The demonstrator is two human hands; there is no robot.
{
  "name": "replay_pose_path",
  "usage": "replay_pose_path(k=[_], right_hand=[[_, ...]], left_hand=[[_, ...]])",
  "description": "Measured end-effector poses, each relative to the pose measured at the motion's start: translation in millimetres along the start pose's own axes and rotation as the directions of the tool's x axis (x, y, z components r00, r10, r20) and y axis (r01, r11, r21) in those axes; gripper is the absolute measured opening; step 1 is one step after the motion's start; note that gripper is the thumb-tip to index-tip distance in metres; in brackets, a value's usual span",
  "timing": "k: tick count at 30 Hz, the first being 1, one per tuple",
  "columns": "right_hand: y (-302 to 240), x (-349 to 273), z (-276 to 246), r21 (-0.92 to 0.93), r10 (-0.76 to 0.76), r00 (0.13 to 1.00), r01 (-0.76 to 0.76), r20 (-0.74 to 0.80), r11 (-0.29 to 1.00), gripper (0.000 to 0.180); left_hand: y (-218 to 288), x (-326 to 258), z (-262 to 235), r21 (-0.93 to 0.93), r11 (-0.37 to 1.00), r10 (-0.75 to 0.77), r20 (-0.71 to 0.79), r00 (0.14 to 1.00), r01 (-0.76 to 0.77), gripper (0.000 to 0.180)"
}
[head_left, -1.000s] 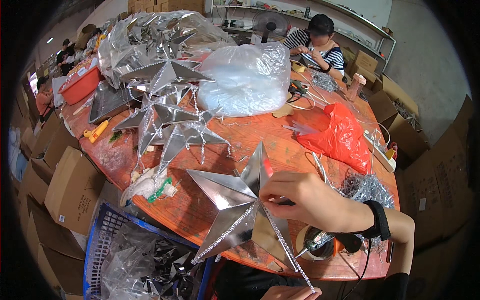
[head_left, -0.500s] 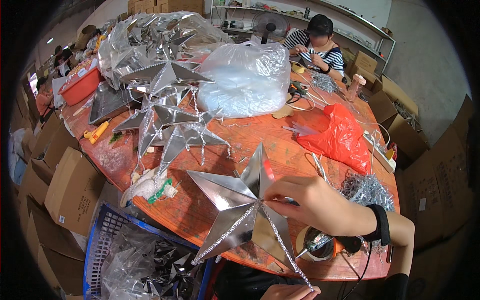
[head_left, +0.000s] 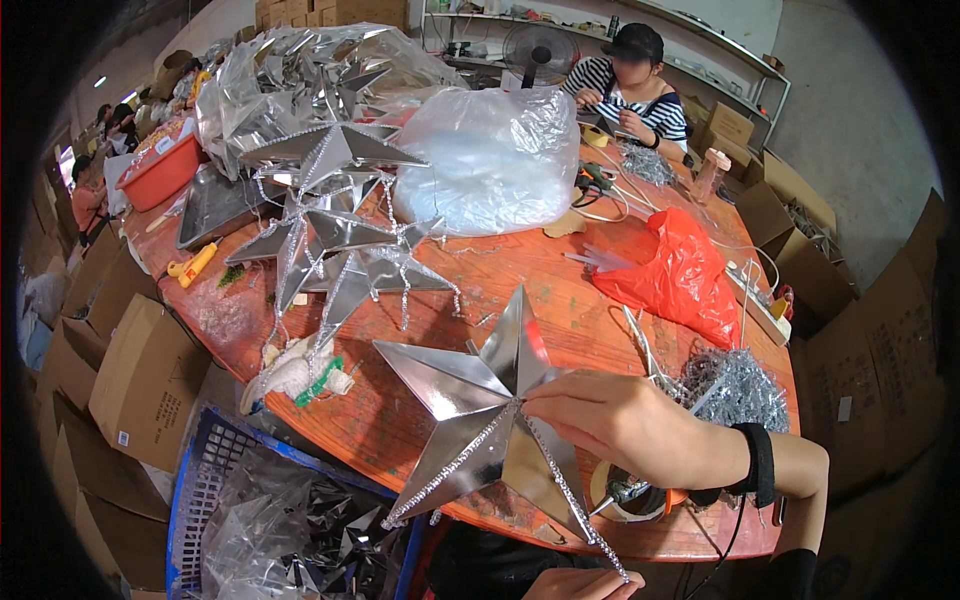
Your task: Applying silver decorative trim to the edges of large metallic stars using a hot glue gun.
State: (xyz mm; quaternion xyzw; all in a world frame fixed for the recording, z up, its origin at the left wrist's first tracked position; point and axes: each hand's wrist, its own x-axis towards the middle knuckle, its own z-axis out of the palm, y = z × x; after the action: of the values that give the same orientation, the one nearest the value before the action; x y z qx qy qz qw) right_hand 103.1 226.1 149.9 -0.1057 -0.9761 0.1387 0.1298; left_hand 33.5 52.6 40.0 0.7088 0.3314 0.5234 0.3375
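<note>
A shiny silver five-pointed star leans over the table's near edge, its folded faces toward me. Sparkly silver trim runs along the ridge of its lower left arm; another strand follows the lower right arm. My right hand, with a black band at the wrist, is closed at the star's centre, fingertips pinching where the second strand starts. At the bottom edge, my left hand is closed on the tip of the lower right arm and the strand's end. It is partly cut off by the frame.
A glue gun rests by a tape roll beside my right hand. Behind lie silver tinsel, a red bag, trimmed stars and a clear bag. A blue basket stands lower left. A co-worker sits across.
My right hand has turned slightly and its fingers have drawn closer together at the star's centre. The star and my left hand stay in place.
</note>
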Motion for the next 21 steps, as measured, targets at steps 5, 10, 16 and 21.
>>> replay_pose_path(k=[5, 10, 16, 21], right_hand=[[0.4, -1.6, 2.9, -0.05, -0.005, 1.0, 0.007, 0.031, 0.999, 0.037], [0.2, -1.6, 5.0, -0.071, -0.005, 1.0, 0.007, 0.023, 0.997, 0.038], [-0.8, -1.7, 4.1, -0.08, -0.011, 1.0, 0.012, 0.015, 0.997, 0.039], [-1.1, -3.1, 5.3, -0.107, -0.01, 1.0, 0.01, 0.004, 0.994, 0.038]], left_hand=[[-0.5, 0.4, 1.2, -0.012, 1.0, 0.0, -0.007, 1.0, 0.0, 0.007], [-0.4, 0.2, 1.3, -0.009, 1.0, -0.009, -0.001, 1.0, 0.009, 0.007], [-1.8, -2.6, 3.3, -0.031, 0.999, -0.041, 0.01, 0.999, 0.042, 0.008], [-4.5, -8.4, 8.3, -0.082, 0.99, -0.113, -0.005, 0.994, 0.112, 0.009]])
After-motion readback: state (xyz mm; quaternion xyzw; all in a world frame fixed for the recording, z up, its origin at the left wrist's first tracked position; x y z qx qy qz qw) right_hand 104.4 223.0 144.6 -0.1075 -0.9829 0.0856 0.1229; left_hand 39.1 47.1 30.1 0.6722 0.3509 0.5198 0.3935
